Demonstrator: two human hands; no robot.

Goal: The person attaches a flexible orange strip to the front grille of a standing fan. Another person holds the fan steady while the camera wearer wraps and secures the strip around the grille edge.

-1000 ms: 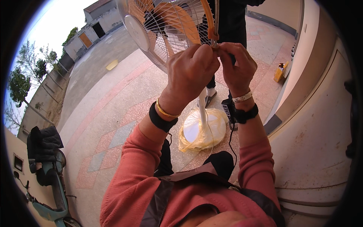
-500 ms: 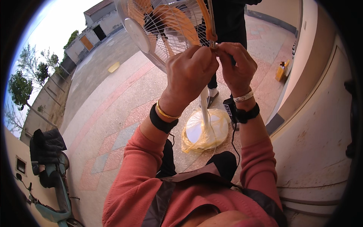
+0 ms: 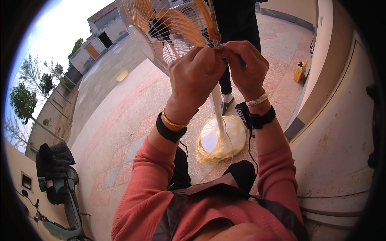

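Observation:
A standing fan with a wire cage [image 3: 177, 40] and orange blades rises in front of me, its head turned to the left. My left hand [image 3: 197, 72] is closed at the lower right edge of the cage, beside the end of an orange rim band [image 3: 212, 33]. Close against it, my right hand [image 3: 246, 66] pinches at the same spot with thumb and forefinger. What lies between the fingertips is too small and too covered to make out. The white pole [image 3: 216, 106] runs down to a round base [image 3: 223, 138] wrapped in a yellowish plastic bag.
A person in dark clothes [image 3: 240, 28] stands just behind the fan. A yellow container [image 3: 299, 72] sits by the right wall, and a pale yellow object [image 3: 122, 75] lies on the paving farther left. At the lower left is a parked scooter [image 3: 66, 201]. A pale panel [image 3: 337, 148] fills the right side.
The fan head and both hands appear slightly farther left and a little higher, while the ground and scooter have shifted slightly right. Both hands keep their pinch at the cage rim.

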